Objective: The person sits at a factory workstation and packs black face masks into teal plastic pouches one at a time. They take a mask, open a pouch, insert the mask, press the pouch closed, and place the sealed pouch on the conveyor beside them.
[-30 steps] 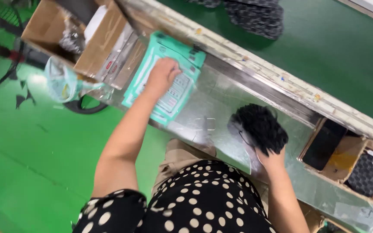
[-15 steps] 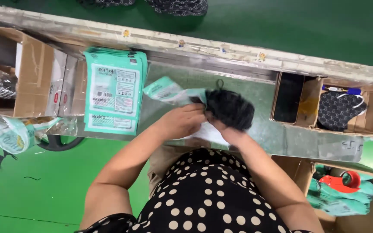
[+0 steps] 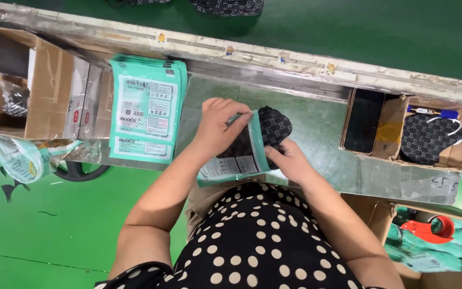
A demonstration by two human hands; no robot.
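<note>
Teal pouch [image 3: 236, 160], over tabletop [image 3: 316, 134]: left hand [image 3: 217, 128] is pinching its mouth open; right hand [image 3: 290, 160] is feeding dark masks [image 3: 274, 128] in, partly inserted; sealing remains.

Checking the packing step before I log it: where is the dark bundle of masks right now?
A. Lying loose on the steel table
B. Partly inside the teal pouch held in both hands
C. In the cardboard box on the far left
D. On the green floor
B: the dark bundle sits in the mouth of the teal pouch, which the left hand holds open while the right hand pushes it in.
</note>
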